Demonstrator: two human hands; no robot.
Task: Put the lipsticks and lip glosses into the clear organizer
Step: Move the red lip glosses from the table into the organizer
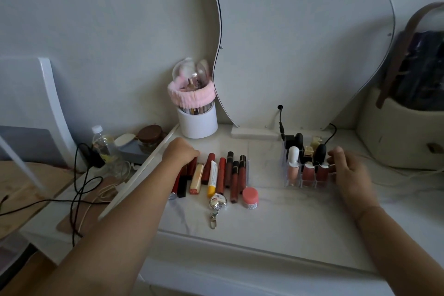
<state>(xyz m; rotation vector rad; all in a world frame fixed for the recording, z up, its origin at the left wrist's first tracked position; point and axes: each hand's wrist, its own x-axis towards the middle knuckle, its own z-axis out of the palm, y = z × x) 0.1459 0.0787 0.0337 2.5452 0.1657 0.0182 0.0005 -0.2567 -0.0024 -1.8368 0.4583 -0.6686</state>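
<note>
A row of lipsticks and lip glosses point(221, 175) lies on the white marble tabletop point(276, 211), left of centre. My left hand point(180, 154) rests on the far-left tubes with its fingers curled over a dark red one point(192, 166). The clear organizer point(306, 168) stands to the right and holds several lipsticks and glosses upright. My right hand point(346, 166) touches the organizer's right side, fingers bent around its edge. A yellow-capped tube point(212, 179), a pink jar point(250, 198) and a silver keychain point(217, 202) lie among the row.
A white brush holder with a pink headband point(195, 113) stands behind the row. A wavy-edged mirror point(305, 43) leans on the wall. A beige bag point(406, 127) sits at far right. Bottles, jars and black cables point(81, 175) crowd the lower surface at left.
</note>
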